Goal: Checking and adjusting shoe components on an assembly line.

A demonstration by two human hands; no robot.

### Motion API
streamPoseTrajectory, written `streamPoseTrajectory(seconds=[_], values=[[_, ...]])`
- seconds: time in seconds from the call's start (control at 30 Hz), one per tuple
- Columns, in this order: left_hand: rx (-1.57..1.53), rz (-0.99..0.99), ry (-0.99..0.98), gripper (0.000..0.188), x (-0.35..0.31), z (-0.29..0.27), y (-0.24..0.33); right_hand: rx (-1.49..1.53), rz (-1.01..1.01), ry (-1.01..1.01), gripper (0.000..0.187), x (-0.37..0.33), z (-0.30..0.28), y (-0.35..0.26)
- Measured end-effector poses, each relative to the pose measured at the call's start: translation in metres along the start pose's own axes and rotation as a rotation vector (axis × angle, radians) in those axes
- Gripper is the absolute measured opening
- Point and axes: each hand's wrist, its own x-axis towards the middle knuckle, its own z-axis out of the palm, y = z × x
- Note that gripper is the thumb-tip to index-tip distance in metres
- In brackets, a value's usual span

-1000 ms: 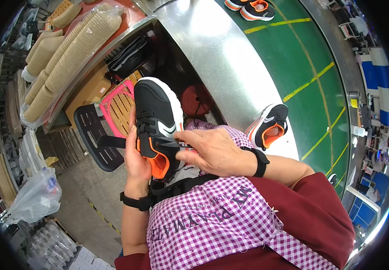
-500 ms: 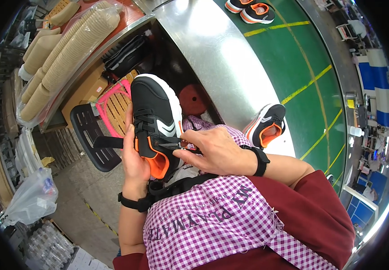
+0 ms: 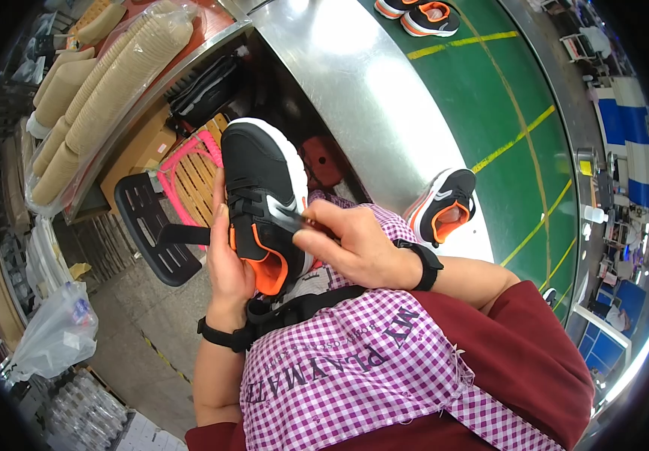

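Note:
A black sneaker (image 3: 264, 169) with a white sole, pale side stripes and an orange lining is held up in front of my lap, toe away from me. My left hand (image 3: 227, 252) grips it along its left side near the heel opening, fingers partly hidden behind it. At the shoe's right side, my right hand (image 3: 362, 244) is closed on small dark thread snips (image 3: 288, 219), blurred by motion. Their pointed end lies over the pale side stripe, just below the laces; whether it touches the upper, I cannot tell.
Another black and orange sneaker (image 3: 448, 209) rests on the metal table edge (image 3: 384, 113) to the right. Beyond runs a green conveyor belt (image 3: 490, 98) bearing a further pair of sneakers (image 3: 430, 19). Bagged beige insole-like stacks (image 3: 114, 98) fill the left bench; below stands a pink-edged wooden stool (image 3: 197, 173).
The snips have moved up from beside the orange-lined opening to the side stripe, and now look blurred. The sneaker has shifted slightly; my left hand keeps its grip.

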Motion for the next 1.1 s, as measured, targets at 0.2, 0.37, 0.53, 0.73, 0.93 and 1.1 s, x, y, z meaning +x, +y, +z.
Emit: streamPoseTrajectory(seconds=[0.2,0.37,0.53,0.73,0.93,1.1], values=[[-0.015,0.006,0.029,0.048,0.001,0.002,0.002,-0.236,-0.094,-0.058,0.03,-0.008,-0.003,0.011],[-0.025,0.006,0.021,0.047,0.004,0.001,0.002,-0.269,-0.109,-0.073,0.029,-0.005,-0.003,0.014],[-0.011,-0.007,0.005,0.047,0.006,0.002,0.003,-0.346,-0.154,-0.063,0.03,-0.004,-0.004,0.014],[-0.004,0.005,0.001,0.047,0.007,0.001,0.003,-0.38,-0.163,-0.038,0.024,-0.006,-0.005,0.011],[0.047,0.016,0.006,0.048,0.004,0.006,0.003,-0.408,-0.143,-0.085,0.029,-0.004,-0.005,0.007],[0.105,0.054,0.031,0.048,0.001,0.011,0.002,-0.427,-0.144,-0.023,0.03,-0.006,0.003,0.008]])
